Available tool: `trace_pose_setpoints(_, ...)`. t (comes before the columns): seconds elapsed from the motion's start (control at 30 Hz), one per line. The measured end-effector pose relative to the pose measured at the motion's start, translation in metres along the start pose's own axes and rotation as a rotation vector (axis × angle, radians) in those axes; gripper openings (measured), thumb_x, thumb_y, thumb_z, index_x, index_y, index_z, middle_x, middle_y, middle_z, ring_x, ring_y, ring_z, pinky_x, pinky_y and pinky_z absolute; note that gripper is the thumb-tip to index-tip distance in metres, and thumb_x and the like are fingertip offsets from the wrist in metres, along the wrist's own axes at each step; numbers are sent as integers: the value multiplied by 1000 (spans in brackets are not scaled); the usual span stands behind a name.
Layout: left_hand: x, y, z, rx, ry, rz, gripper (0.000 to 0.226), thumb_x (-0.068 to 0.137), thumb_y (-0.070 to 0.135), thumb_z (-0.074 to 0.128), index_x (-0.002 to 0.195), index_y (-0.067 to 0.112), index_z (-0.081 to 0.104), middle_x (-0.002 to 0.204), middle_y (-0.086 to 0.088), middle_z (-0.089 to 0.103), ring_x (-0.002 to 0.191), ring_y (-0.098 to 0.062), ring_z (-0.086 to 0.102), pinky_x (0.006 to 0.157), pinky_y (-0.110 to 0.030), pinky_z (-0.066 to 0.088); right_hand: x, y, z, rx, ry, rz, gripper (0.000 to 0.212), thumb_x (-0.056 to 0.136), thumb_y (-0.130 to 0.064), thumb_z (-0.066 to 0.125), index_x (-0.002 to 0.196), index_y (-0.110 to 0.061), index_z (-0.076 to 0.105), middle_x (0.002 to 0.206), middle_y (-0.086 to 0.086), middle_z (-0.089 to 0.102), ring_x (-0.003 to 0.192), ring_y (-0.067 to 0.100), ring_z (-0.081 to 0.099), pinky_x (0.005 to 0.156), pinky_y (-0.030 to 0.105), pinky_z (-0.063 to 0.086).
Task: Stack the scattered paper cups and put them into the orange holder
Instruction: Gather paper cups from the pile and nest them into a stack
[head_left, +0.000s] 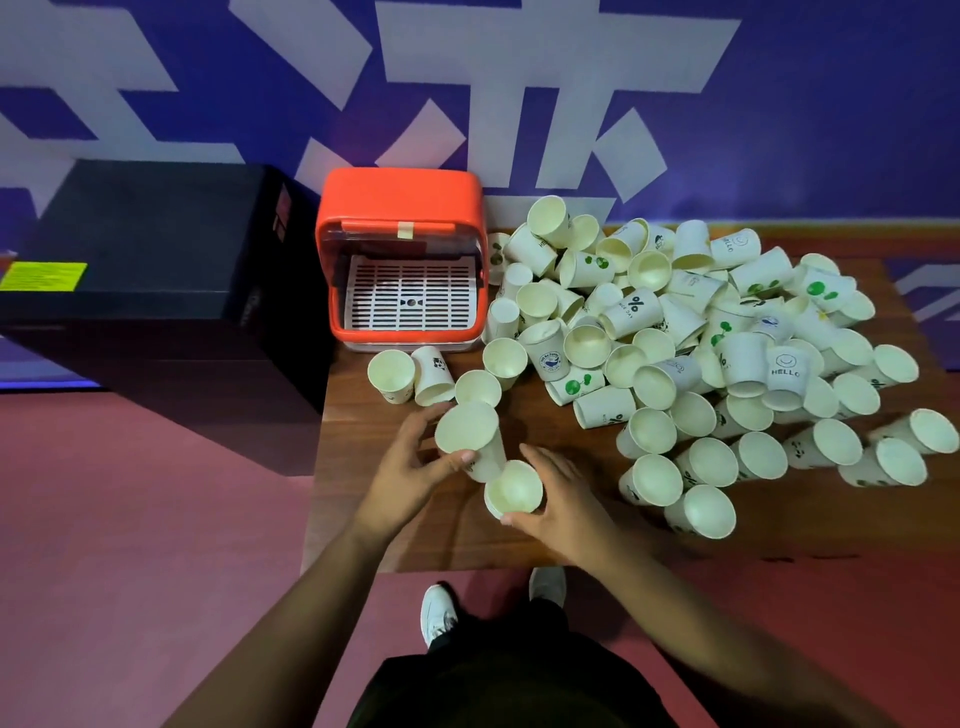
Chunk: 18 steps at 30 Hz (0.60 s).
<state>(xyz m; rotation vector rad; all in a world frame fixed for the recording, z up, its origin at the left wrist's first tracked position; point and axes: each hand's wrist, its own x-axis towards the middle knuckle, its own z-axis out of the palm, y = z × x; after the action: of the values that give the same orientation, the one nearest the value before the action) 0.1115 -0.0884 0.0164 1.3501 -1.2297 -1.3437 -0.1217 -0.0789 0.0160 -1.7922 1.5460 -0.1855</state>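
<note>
One paper cup (470, 439) is gripped in the left hand (410, 465) and a second cup (514, 491) in the right hand (563, 501), at the front of the bench (467, 543), with the cup pile (701, 353) heaped just right of the orange holder (400, 205).

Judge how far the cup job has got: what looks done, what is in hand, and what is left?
Done: nothing visible; the orange holder shows only its bare white grille. In hand: the left hand grips a cup and the right hand a second cup, close together over the table. Left: the big pile and the loose cups by the holder.
</note>
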Motion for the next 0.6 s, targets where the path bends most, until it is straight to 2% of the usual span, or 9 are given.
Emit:
trace_pose_setpoints(0.07,-1,2,8,-8,-54,0,67,73,40,82,134,28,57,136,4,55,122,-14,58,102,-40,51,-2,0,-14,217,1,61,79,79,-47,73,147,-36,35,145,-14,42,130,3,41,110,32,37)
trace_pose_setpoints(0.13,-2,3,17,-7,-117,-7,68,72,40,83,133,29,58,135,4,54,121,-14,59,102,-40,52,-4,0,-25,366,21,42,67,82,-48,68,143,-39,40,137,-19,51,122,-4,49,106,33,43)
trace_pose_setpoints(0.23,1,1,27,41,-192,-10,69,72,41,83,135,33,56,138,7,51,123,-11,57,104,-39,50,-5,0,-30,385,-7,24,57,84,-50,63,137,-48,44,128,-20,59,118,-5,53,104,34,46)
trace_pose_setpoints(0.37,10,4,30,100,-240,-1,69,72,43,84,135,34,56,139,12,51,129,-11,52,107,-37,47,-6,0,-25,424,-13,23,57,84,-47,63,137,-49,43,125,-19,62,117,-1,55,102,37,48)
trace_pose_setpoints(0.5,11,3,29,133,-257,0,70,73,40,84,136,28,56,138,9,53,130,-12,51,107,-37,46,-11,4,-22,505,19,26,68,79,-53,66,141,-51,38,128,-15,62,120,1,55,100,30,47)
trace_pose_setpoints(0.6,6,2,32,112,-274,-2,65,76,30,85,135,24,57,135,6,54,127,-11,53,105,-28,47,-15,8,-24,526,28,8,69,78,-53,67,141,-49,40,127,-12,62,120,2,55,98,24,47)
